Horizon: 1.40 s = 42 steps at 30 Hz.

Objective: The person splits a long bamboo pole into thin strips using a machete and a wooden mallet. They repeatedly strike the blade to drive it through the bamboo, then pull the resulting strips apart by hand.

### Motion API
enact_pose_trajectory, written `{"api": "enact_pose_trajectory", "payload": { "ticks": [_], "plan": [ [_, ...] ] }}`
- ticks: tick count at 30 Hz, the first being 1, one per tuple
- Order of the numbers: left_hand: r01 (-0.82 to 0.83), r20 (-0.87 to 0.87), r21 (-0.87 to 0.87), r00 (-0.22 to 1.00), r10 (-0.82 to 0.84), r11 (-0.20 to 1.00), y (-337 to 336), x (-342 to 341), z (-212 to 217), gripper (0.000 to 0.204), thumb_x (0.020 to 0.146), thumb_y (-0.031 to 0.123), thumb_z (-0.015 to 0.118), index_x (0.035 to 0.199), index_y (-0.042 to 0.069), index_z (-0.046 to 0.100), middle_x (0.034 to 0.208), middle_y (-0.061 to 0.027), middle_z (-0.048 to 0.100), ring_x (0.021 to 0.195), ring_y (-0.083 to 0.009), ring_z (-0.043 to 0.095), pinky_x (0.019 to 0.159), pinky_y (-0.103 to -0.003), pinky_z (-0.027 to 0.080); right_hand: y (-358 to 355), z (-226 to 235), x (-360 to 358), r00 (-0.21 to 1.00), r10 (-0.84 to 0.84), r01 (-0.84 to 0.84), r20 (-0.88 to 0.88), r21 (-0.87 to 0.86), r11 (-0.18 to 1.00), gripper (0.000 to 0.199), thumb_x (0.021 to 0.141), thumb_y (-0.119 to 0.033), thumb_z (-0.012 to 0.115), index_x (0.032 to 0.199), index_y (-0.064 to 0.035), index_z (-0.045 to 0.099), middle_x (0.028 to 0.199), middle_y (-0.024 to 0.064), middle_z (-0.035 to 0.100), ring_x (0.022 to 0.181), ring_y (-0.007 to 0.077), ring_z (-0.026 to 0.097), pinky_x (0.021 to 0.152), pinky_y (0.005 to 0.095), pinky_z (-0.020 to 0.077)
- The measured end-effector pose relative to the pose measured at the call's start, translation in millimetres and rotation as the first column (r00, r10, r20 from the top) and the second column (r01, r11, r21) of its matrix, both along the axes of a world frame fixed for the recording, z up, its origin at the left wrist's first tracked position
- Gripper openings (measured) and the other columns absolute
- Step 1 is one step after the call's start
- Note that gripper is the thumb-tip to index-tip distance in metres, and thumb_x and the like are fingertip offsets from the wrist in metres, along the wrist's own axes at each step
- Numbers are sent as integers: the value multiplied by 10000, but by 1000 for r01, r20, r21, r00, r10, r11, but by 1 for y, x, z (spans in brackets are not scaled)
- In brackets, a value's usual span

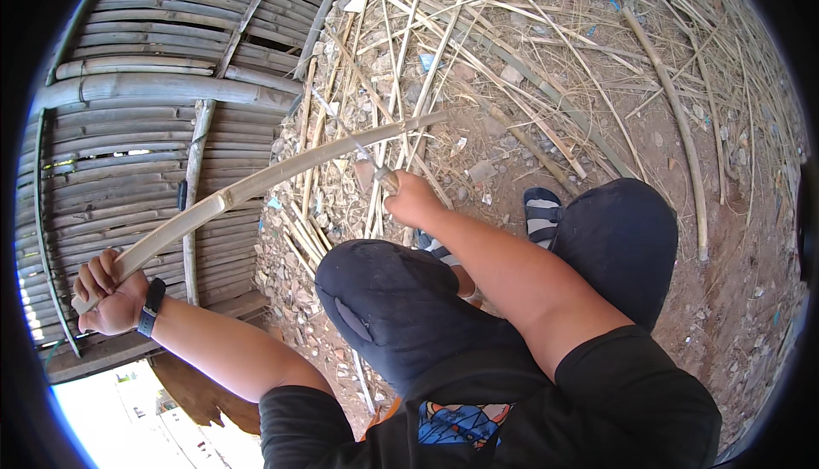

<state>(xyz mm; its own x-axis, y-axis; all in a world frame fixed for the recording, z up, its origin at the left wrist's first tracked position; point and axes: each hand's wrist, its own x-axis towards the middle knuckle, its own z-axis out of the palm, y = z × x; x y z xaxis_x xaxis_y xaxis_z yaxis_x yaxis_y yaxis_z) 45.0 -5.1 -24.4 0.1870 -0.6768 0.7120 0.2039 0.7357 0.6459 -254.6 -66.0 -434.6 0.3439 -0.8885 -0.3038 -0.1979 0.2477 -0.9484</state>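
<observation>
We judge this bamboo strip (260, 182) unfinished, split slats (442, 46) lying beyond it: left hand (121, 303) clasping its end, right hand (415, 202) clenching a knife handle (387, 181).

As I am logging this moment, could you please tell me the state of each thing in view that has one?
Bamboo strip: held slantwise by one end
Left fingers: closed around that end
Bladed tool: held, blade bare; contact with the strip unclear
Right fingers: closed around its handle
Wristband: fastened
Trousers: worn, with a paler patch at one knee
Sandals: worn
Loose bamboo strips: scattered
</observation>
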Motion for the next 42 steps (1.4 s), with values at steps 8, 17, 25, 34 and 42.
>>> {"api": "enact_pose_trajectory", "payload": {
  "ticks": [8,17,25,34,42],
  "plan": [
    [-44,27,-22,999,45,999,1,-16,0,709,909,794,318,716,132,479,559,29,362,458,-119,299,510,-275,250,-3,-107,-35,933,-122,188,-339,168,968,313,778,-140,677,1074,-45,644,999,252,696,941,399,693,836,481,539],
    [-83,-44,4,996,83,997,13,3,-4,747,885,828,338,721,115,489,568,13,355,457,-124,287,486,-286,246,2,-21,-7,994,32,-38,-106,-59,998,317,789,-146,647,1071,-5,613,1014,269,684,975,418,674,846,484,530],
    [-177,-61,24,982,179,984,15,12,-13,761,888,841,288,713,119,457,570,15,339,459,-120,283,480,-280,251,-7,-115,-29,930,-137,178,-340,90,980,286,796,-160,669,1027,3,623,1005,248,697,976,413,682,854,489,527],
    [-216,-94,13,972,217,976,41,16,-26,744,884,832,335,714,119,466,572,16,348,456,-120,278,478,-280,245,4,-33,-24,960,114,-157,-255,-156,975,374,786,-184,701,1103,1,631,984,247,701,974,415,678,864,466,540],
    [-282,-123,25,951,283,959,44,14,-32,737,906,811,323,720,112,464,577,13,348,463,-122,265,479,-285,242,5,-107,-56,854,61,148,-516,354,923,387,799,-187,706,1144,-13,688,1164,227,687,1121,374,660,953,434,530]
  ]
}}
